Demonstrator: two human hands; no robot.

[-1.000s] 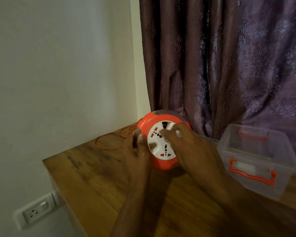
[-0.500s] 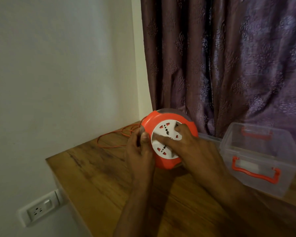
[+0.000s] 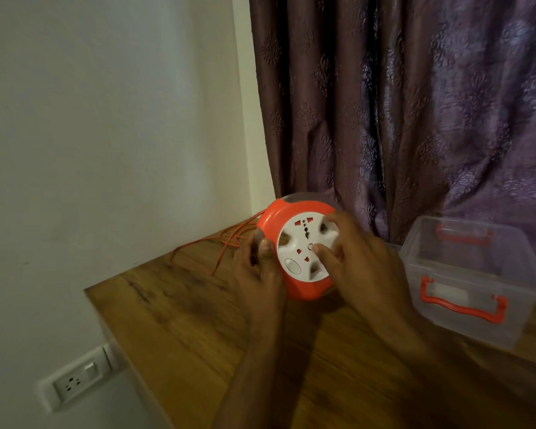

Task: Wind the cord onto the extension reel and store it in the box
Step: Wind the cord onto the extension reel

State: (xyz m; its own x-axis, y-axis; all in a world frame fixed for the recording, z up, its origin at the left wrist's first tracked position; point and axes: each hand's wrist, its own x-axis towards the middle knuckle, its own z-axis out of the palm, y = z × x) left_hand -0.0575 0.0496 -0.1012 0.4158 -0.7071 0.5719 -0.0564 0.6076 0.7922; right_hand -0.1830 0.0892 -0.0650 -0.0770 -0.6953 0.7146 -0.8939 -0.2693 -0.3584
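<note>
A pale, smooth wall (image 3: 106,119) fills the left side, and beside it hangs a heavy purple-brown curtain (image 3: 415,103) in deep folds, its cloth embossed with small damask motifs. Below them runs a wooden table (image 3: 198,335) with dark streaked grain and a square front-left corner. On the right part of the table sits a clear plastic box (image 3: 474,283), rectangular with rounded corners, open at the top, with an orange handle clip on the near side and another on the far side.

Near the back of the table, left of the box and close to the curtain, stands the extension reel (image 3: 297,252), tilted on its edge with its face toward the camera. It is a round glossy orange drum with a white star-shaped socket plate carrying pin holes, red marks and an oval button.

The left hand (image 3: 260,274) grips the reel's left rim, thumb on the front edge. The right hand (image 3: 362,261) lies on the socket plate with curled fingers, one fingertip in a recess near the top right and the thumb at the centre.

A thin orange cord (image 3: 217,246) trails from behind the reel in loose loops across the table toward the wall. Low on the wall sits a white socket (image 3: 75,382) with a switch.
</note>
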